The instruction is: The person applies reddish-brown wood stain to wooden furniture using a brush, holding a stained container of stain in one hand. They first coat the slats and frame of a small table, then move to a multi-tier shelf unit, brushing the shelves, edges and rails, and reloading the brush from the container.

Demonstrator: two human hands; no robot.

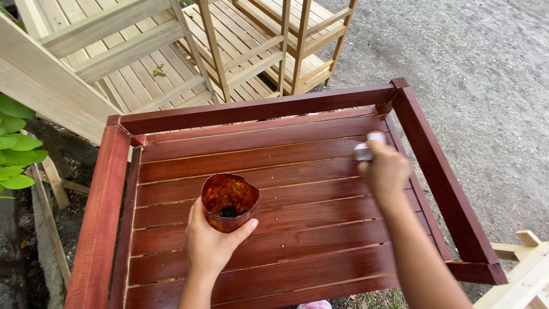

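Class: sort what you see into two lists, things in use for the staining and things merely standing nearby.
In use: left hand holding stained cup; right hand with white applicator; red-brown slatted rack.

Nearby: unstained wooden racks; green leaves; gravel ground.

The rack [274, 229] fills the centre of the frame, a cup [229, 201] over its lower left. More racks [171, 51] lie upper left, leaves [14, 149] at the left edge.

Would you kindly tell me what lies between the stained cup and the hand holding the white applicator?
Only bare, wet red-brown slats lie between the stained cup and the right hand, in the head view.
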